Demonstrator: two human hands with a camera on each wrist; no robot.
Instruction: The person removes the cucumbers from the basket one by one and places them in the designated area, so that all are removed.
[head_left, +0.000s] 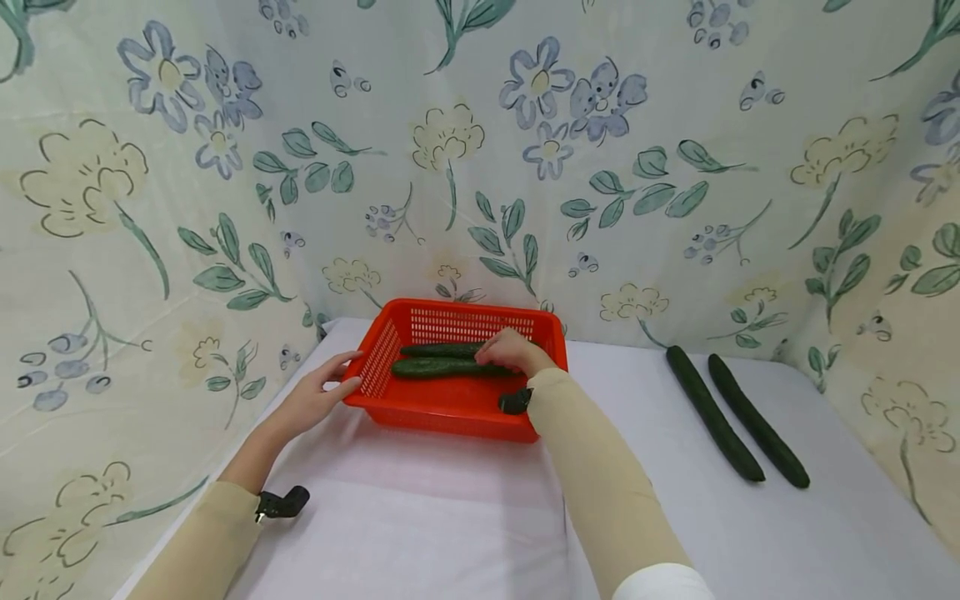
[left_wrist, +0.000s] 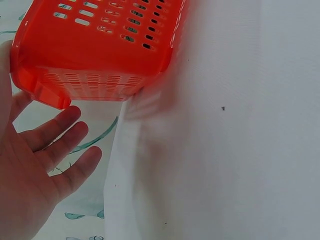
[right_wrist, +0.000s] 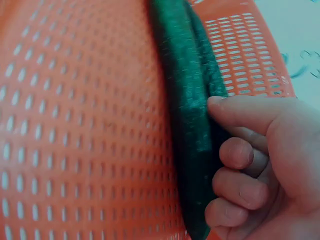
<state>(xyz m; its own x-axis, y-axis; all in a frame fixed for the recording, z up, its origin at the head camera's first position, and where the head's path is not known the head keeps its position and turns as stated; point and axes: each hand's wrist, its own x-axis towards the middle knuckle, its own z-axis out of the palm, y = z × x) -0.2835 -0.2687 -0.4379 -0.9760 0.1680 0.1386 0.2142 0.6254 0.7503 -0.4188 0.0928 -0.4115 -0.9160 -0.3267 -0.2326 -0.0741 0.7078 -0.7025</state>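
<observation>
A red plastic basket (head_left: 442, 417) with slotted walls holds two dark green cucumbers lying side by side, the near cucumber (head_left: 435, 367) and the far cucumber (head_left: 442, 350). My left hand (head_left: 318, 396) pinches the basket's left rim between thumb and forefinger; its other fingers spread free below, as the left wrist view shows. Inside the basket, my right hand (head_left: 513, 350) grips the far cucumber near its right end with curled fingers. In the right wrist view the thumb tip (right_wrist: 216, 102) touches between both cucumbers, and the hand covers part of the far one.
Two more cucumbers, one on the left (head_left: 712, 412) and one on the right (head_left: 757, 421), lie on the white-covered table (head_left: 420, 517) to the right of the basket. A flower-patterned cloth (head_left: 480, 167) hangs close behind the basket and at both sides.
</observation>
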